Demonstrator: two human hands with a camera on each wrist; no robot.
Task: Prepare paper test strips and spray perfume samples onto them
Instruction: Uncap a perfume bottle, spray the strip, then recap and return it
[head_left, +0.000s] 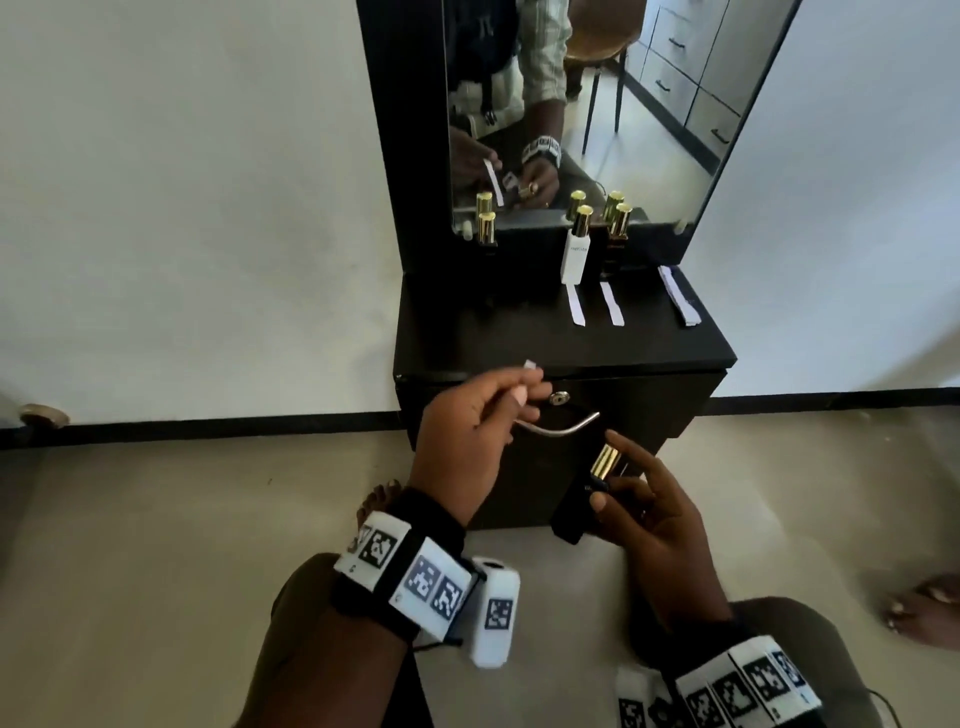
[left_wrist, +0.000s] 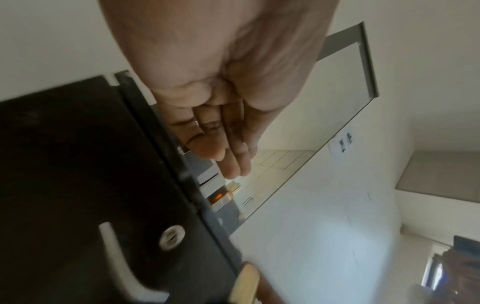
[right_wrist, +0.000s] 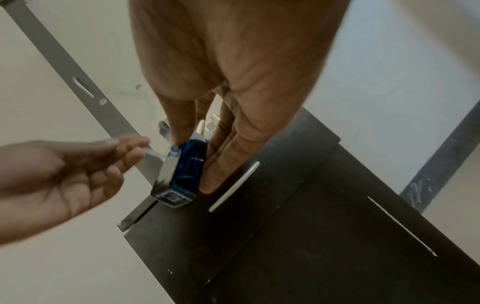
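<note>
My left hand (head_left: 493, 415) pinches a white paper strip (head_left: 530, 367) in front of the black cabinet's drawer; only the strip's tip shows above the fingers. My right hand (head_left: 644, 499) grips a dark perfume bottle (head_left: 582, 504) with a gold cap (head_left: 605, 461), tilted, below and right of the strip. In the right wrist view the bottle (right_wrist: 182, 172) looks dark blue, held between thumb and fingers, with the left hand (right_wrist: 78, 174) close beside it. On the cabinet top (head_left: 467, 338) lie two single white strips (head_left: 574, 305) (head_left: 611, 303) and a small stack of strips (head_left: 678, 296).
A white bottle with a gold cap (head_left: 576, 249) and two dark gold-capped bottles (head_left: 487, 231) (head_left: 618, 234) stand against the mirror (head_left: 571, 104). The drawer has a metal handle (head_left: 561, 427) and a lock (head_left: 559, 399). My bare feet (head_left: 924, 608) rest on the beige floor.
</note>
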